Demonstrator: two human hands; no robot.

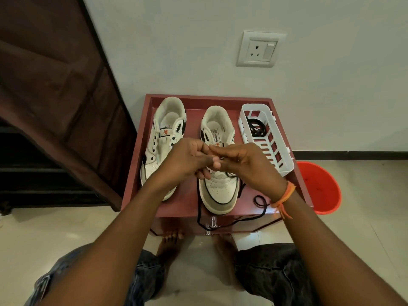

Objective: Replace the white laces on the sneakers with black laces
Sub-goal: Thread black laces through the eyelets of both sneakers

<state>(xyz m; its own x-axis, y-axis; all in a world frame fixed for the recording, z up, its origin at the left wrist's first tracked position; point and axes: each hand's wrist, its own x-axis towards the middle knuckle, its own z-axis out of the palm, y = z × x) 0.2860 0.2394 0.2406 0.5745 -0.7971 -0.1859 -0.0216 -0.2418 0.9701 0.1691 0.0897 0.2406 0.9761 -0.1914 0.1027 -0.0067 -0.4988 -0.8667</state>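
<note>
Two bare hands meeting over the right white leather sneaker [218, 191] on top of the dark red wooden cabinet [183, 208]. Left hand [185, 160] curled in, fingertips pressed together near the middle. Right hand [245, 164] curled too, fingers bent toward the left ones. Looks like both pinching the thin black lace [260, 203] right above the shoe's holes, but too hidden to be sure which fingers have it. Long black tails running down both sides of the shoe, off the front edge and around the small silver drawer knob [212, 225].

Left white leather sneaker [162, 146] sitting just beside, holes bare, no lace in it yet. More black lace [256, 128] coiled in the white plastic slotted basket [268, 138] at the right.

Could go wrong: loose tail catching on the knob and yanking tight on a pull. Could also end up with one tail much longer than the other, from pulling one side too hard. Could skip a hole, since the hands cover the holes from view. Shoe might slide too, with nothing holding it down.

Around: orange plastic bucket [320, 186] on the floor, a white wall socket [259, 49] above, a brown cloth cupboard [55, 89] at the left. Bare feet and knees close under the cabinet front. Basket near the right wrist, easy to bump.
</note>
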